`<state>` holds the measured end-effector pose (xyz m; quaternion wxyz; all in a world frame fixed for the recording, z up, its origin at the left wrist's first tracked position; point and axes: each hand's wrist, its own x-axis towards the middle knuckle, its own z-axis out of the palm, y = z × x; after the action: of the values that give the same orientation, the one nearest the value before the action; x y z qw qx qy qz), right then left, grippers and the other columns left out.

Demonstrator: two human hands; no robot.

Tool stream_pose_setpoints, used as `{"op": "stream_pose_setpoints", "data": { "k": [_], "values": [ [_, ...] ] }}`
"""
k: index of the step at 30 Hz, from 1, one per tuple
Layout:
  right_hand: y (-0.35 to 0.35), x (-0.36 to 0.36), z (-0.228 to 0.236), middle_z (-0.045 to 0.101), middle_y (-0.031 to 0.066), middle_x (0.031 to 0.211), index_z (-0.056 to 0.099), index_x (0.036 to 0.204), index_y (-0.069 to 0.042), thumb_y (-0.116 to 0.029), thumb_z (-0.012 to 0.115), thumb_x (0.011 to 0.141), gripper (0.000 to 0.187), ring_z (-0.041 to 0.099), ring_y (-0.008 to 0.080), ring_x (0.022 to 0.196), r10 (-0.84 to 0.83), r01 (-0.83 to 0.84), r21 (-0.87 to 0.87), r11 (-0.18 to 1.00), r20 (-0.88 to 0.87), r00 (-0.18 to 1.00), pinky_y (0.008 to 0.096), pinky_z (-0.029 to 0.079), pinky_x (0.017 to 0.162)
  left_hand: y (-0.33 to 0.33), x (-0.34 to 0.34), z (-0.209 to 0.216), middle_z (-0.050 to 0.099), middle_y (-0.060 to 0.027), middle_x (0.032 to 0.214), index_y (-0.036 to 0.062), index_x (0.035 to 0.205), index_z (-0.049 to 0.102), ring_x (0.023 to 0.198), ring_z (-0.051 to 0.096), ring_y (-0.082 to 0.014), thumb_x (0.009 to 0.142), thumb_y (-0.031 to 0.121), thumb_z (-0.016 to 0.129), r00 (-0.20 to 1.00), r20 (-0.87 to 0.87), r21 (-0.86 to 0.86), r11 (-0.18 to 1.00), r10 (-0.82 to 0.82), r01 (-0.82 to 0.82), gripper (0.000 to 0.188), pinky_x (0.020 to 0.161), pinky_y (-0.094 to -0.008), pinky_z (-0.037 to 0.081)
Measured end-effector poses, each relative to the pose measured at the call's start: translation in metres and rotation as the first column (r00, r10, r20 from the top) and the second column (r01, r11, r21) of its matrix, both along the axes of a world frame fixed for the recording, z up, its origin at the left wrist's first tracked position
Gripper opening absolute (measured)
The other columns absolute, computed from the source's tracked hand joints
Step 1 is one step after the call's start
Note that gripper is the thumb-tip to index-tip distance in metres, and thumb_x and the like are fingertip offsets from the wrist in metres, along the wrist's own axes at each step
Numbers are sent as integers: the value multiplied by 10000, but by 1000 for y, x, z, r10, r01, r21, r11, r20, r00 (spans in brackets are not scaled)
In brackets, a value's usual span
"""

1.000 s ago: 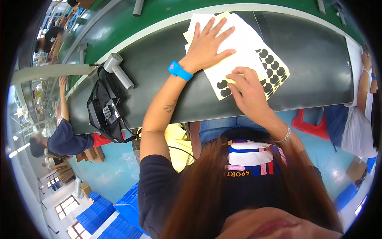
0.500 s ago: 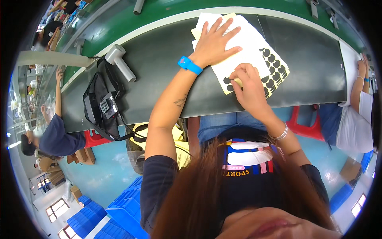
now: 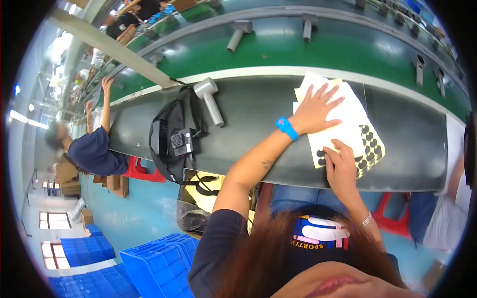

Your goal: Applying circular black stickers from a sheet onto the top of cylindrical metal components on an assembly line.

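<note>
A stack of white and pale yellow sheets (image 3: 318, 134) lies on the dark worktable. My left hand (image 3: 318, 110) rests flat on its upper part, fingers spread, a blue band around the wrist. Beneath the white sheets, a pale yellow sheet of black round stickers (image 3: 368, 144) shows along the right side. My right hand (image 3: 342, 166) touches the lower part of the stack beside a black sticker (image 3: 321, 158). Its fingers are bent and apart, and I see nothing held between them; the undersides of the fingertips are hidden.
A grey hair-dryer-shaped housing (image 3: 212, 102) and a black mesh bag (image 3: 169, 136) lie left on the worktable (image 3: 258, 114). Beyond the pale edge runs a green conveyor (image 3: 273, 49) carrying similar grey housings. Co-workers sit at both sides. Blue crates (image 3: 154, 260) stand lower left.
The view has shifted, showing more of the conveyor. My left hand stays flat on the sheets. My right fingers have loosened from a small yellowish piece they pinched, which I no longer see.
</note>
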<state>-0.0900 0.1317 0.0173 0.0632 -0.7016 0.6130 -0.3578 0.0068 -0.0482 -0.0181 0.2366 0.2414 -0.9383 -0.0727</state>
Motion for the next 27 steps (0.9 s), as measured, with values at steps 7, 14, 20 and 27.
{"op": "stream_pose_setpoints", "data": {
  "k": [7, 14, 20, 27],
  "values": [
    [-1, 0, 2, 586, 149, 1060, 620, 882, 8, 15, 633, 785, 97, 563, 313, 987, 43, -46, 25, 999, 116, 992, 374, 466, 821, 3, 6, 10, 279, -133, 1508, 170, 1388, 432, 1373, 246, -402, 847, 567, 525, 1000, 18, 45, 999, 17, -18, 678, 1095, -605, 144],
    [-2, -5, 25, 589, 141, 994, 594, 847, 12, 24, 640, 775, 86, 575, 307, 914, 104, -103, -13, 995, 184, 977, 376, 470, 775, 3, 4, 9, 268, -122, 1516, 202, 1404, 411, 1380, 237, -394, 856, 557, 529, 999, 50, 51, 999, 17, -19, 664, 1090, -599, 165],
    [-12, -68, 65, 590, 95, 825, 593, 930, 3, 35, 595, 819, 116, 565, 177, 767, 58, -12, -156, 988, 294, 954, 272, 448, 712, 1, 7, 20, 307, -143, 1491, 177, 1400, 420, 1363, 270, -394, 853, 532, 547, 997, 79, 27, 999, 26, -28, 664, 1088, -592, 171],
    [-111, -219, 45, 626, 34, 786, 648, 942, -18, -81, 673, 815, 144, 563, 76, 705, -318, 337, -28, 941, 270, 909, 235, 456, 671, 0, -4, 27, 296, -113, 1504, 192, 1389, 440, 1374, 262, -365, 869, 506, 553, 995, 103, 56, 998, 10, -16, 618, 1091, -587, 157]
  ]
}}
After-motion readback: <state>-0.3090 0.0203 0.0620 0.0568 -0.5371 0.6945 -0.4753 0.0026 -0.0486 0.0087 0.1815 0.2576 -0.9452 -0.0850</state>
